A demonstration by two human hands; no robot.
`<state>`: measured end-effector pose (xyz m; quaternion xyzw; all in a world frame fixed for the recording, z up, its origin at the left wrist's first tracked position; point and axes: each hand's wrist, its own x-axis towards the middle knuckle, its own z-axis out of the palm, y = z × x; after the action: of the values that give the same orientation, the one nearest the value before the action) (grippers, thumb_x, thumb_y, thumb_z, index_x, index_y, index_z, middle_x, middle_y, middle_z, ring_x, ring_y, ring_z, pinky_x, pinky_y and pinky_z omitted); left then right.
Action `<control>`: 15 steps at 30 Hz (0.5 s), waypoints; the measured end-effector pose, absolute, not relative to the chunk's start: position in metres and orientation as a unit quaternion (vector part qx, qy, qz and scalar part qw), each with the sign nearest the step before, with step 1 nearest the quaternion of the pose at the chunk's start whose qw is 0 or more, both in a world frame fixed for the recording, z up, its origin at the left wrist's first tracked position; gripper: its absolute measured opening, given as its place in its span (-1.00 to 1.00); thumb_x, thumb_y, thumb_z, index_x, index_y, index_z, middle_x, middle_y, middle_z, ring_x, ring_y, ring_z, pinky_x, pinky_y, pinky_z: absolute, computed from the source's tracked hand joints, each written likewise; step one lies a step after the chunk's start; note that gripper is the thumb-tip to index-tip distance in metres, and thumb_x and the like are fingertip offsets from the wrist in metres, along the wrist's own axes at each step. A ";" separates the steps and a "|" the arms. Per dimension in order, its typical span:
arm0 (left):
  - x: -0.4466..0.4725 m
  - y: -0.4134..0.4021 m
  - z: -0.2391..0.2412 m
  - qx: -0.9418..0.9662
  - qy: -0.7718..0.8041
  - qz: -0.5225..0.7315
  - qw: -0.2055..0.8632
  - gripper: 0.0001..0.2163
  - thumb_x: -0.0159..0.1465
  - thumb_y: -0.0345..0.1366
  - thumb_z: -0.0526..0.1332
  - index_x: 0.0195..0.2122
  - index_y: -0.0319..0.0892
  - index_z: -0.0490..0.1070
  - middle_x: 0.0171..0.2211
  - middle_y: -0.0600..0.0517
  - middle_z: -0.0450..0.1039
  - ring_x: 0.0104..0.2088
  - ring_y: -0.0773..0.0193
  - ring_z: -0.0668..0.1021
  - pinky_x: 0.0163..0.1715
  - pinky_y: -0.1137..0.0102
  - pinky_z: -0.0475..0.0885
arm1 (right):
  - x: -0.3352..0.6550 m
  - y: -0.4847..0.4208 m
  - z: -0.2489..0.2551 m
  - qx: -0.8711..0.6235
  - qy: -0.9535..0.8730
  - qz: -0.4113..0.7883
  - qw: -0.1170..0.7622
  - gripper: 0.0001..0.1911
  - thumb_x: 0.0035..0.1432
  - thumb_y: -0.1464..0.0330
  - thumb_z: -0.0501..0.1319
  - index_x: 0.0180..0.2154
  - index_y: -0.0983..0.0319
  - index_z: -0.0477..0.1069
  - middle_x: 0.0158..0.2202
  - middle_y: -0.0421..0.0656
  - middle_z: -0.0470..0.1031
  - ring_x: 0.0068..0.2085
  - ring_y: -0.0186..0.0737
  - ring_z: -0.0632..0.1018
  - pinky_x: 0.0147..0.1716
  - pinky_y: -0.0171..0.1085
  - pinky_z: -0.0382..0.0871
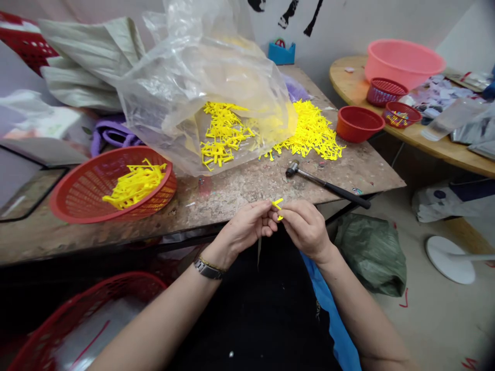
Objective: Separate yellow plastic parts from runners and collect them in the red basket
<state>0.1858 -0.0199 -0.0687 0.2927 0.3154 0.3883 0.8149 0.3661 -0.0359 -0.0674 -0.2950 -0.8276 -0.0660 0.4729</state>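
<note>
My left hand (256,219) and my right hand (307,224) meet just over the table's front edge. Between the fingertips of both is a small yellow plastic piece (277,203), its slim arm sticking up and out. A second bit of yellow (280,218) shows below my right fingertips; whether it belongs to the same piece I cannot tell. Beyond my hands, a large pile of similar yellow pieces (313,131) lies on the table, with more inside a clear plastic bag (170,98). At the left, a red basket (73,190) holds a heap of finished-looking yellow pieces (135,185).
A hammer (325,184) with a black handle lies right of my hands. A red bowl (358,129) stands at the table's right end. Behind are a blue tape dispenser (281,53) and a pink basin (402,64) on a round table (348,77). A green sack (371,252) sits on the floor.
</note>
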 end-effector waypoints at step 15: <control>0.190 -0.023 -0.062 0.392 0.404 0.442 0.699 -0.67 0.15 -0.08 0.44 -0.33 -0.24 0.44 -0.51 0.07 0.50 -0.58 0.43 0.52 -0.63 0.59 0.44 | 0.369 -0.054 -0.075 -0.409 -0.739 0.155 0.512 -0.83 0.36 0.40 0.15 -0.15 0.14 0.53 -0.17 -0.09 0.65 -0.14 -0.17 0.64 -0.11 -0.13 0.54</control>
<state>0.1899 -0.0232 -0.0622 0.3919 0.4037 0.4416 0.6989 0.3686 -0.0543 -0.0748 -0.4092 -0.7393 0.1552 0.5117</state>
